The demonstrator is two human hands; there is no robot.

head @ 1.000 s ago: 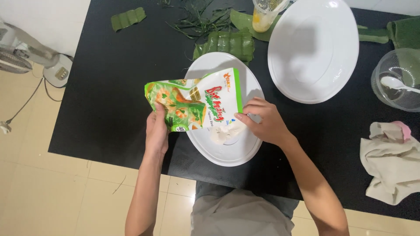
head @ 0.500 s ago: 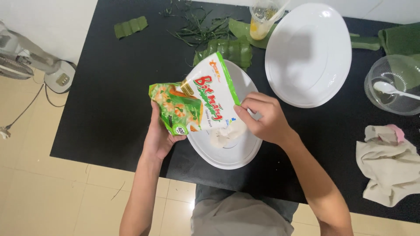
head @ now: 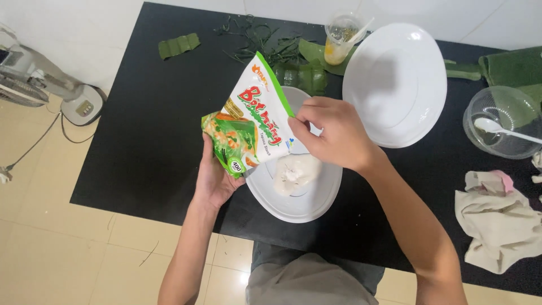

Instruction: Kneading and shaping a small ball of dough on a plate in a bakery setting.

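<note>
Green-white printed pouch [head: 248, 121] creased, tilted over white powder [head: 296, 172]

A black table [head: 141, 113] carries two white plates [head: 293, 200] [head: 395, 85], green leaves [head: 179, 45], a plastic cup [head: 340, 39], a clear bowl [head: 499, 121] and a crumpled cloth [head: 499, 220].

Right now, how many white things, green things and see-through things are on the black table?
White: 3 - dish with white powder, large empty oval dish, spoon
Green: 3 - leaf piece, folded leaf parcel, leaf stack
See-through: 2 - plastic cup, bowl
Total: 8
</note>
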